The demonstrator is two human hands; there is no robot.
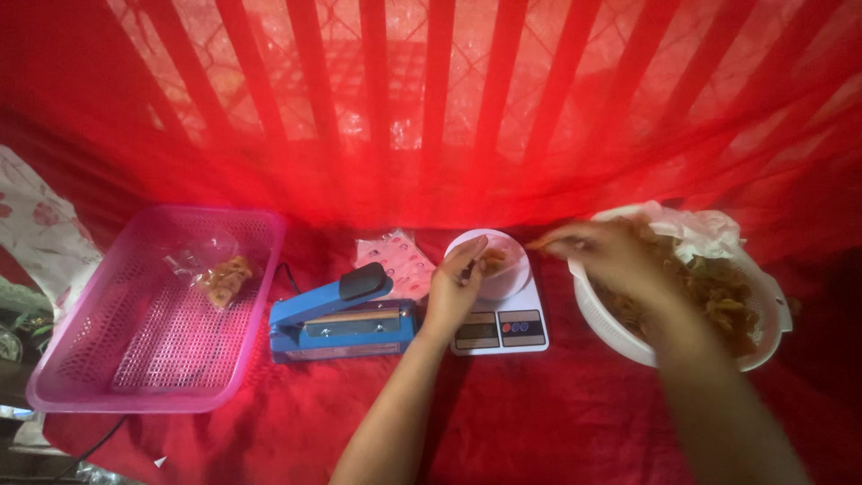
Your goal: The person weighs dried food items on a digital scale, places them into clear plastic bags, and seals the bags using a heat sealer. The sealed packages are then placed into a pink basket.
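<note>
Both forearms reach in from the near edge over the red-covered worktop (pixel 557 422). Far left, a pink perforated basket (pixel 81 359) holds one clear bag of brownish snacks (pixel 224 278). At right, a white colander (pixel 611 328), lined with crumpled plastic, is heaped with the same brown fried pieces (pixel 723 292); the right hand (pixel 606 251) hovers blurred over its rim, fingers pinched on a piece. Between them sit a blue heat sealer (pixel 341 319) and a white scale (pixel 507 328) carrying a small bowl (pixel 507 278) with a few pieces, where the left hand (pixel 453 287) rests, fingers loosely curled at its rim.
</note>
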